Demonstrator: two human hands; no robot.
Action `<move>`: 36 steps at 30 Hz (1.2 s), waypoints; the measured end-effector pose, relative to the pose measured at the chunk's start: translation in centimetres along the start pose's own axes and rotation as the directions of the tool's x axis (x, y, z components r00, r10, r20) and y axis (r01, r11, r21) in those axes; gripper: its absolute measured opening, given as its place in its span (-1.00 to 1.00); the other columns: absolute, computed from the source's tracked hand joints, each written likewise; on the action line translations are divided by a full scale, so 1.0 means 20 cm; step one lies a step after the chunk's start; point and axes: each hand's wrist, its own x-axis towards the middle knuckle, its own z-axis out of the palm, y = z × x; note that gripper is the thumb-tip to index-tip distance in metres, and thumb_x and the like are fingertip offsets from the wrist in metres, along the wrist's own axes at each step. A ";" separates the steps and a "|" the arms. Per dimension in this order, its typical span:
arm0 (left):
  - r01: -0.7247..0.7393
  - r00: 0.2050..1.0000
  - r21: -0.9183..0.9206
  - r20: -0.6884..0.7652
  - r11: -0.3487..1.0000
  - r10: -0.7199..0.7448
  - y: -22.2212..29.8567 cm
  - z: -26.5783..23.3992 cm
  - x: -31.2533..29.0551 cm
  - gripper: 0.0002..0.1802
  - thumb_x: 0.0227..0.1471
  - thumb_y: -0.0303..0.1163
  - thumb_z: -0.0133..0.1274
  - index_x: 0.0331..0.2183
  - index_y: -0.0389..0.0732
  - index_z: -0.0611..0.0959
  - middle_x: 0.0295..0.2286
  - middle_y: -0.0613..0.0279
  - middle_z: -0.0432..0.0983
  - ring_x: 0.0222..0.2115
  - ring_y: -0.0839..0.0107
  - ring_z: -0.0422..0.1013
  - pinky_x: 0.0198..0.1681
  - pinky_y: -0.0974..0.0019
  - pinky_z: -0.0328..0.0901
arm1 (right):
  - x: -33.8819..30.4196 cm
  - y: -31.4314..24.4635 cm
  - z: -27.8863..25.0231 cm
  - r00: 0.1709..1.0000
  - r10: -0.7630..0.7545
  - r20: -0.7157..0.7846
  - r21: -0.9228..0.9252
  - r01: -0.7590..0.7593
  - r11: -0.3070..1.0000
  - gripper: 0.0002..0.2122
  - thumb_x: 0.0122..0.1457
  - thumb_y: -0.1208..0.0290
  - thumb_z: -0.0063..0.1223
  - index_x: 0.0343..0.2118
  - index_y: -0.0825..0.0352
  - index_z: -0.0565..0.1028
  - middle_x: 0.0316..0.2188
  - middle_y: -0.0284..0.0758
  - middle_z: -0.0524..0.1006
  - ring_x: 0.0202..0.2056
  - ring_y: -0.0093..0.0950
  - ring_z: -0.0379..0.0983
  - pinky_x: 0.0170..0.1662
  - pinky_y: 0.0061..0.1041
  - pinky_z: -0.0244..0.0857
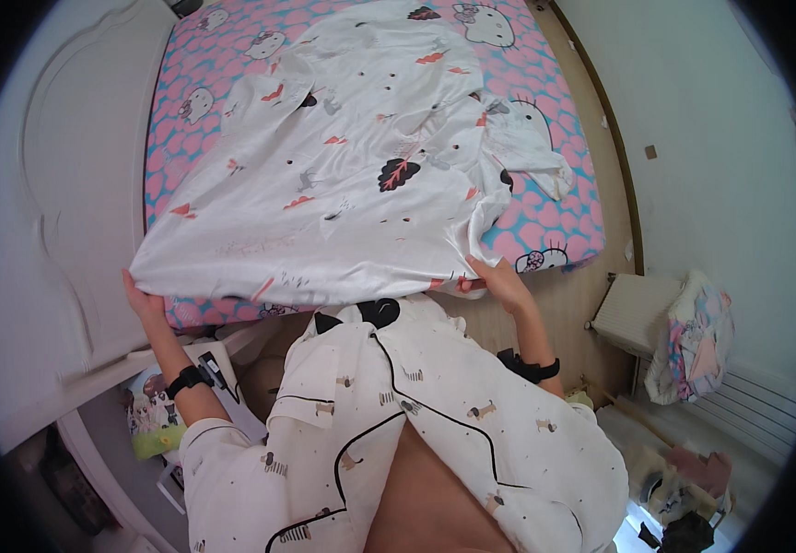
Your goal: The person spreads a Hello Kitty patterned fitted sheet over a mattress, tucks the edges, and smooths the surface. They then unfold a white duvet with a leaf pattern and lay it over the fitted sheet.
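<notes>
A white satiny nightgown (324,203), printed with dark and red leaves and small animals, lies spread over the bed. Its wide hem faces me, and one sleeve (532,152) lies crumpled at the right. My left hand (143,300) is closed on the hem's left corner, out by the bed's left edge. On the right, my right hand (499,281) pinches the hem's other end between thumb and fingers. Between my hands the hem is stretched nearly straight, just above the near edge of the mattress. Folds run through the cloth toward the right side.
Under the nightgown is a pink and blue cartoon-print bedsheet (564,217). A white panelled headboard (94,184) stands left of the bed. At right are a radiator (739,415), a beige box-like piece (636,313) and hanging cloth (693,341). A bag (154,410) sits lower left.
</notes>
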 end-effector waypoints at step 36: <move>-0.505 0.841 0.469 0.079 0.725 0.535 0.36 0.00 1.01 -0.57 0.02 -0.44 0.21 -0.11 -0.39 0.44 -0.28 0.10 0.50 -0.30 0.36 0.47 -0.17 0.34 0.41 | 0.39 -0.47 0.80 0.852 -0.151 0.501 -0.194 0.281 0.940 -0.64 0.28 0.16 -0.02 -0.17 0.40 0.60 -0.33 -0.41 0.58 -0.25 -0.63 0.39 -0.07 -0.55 0.25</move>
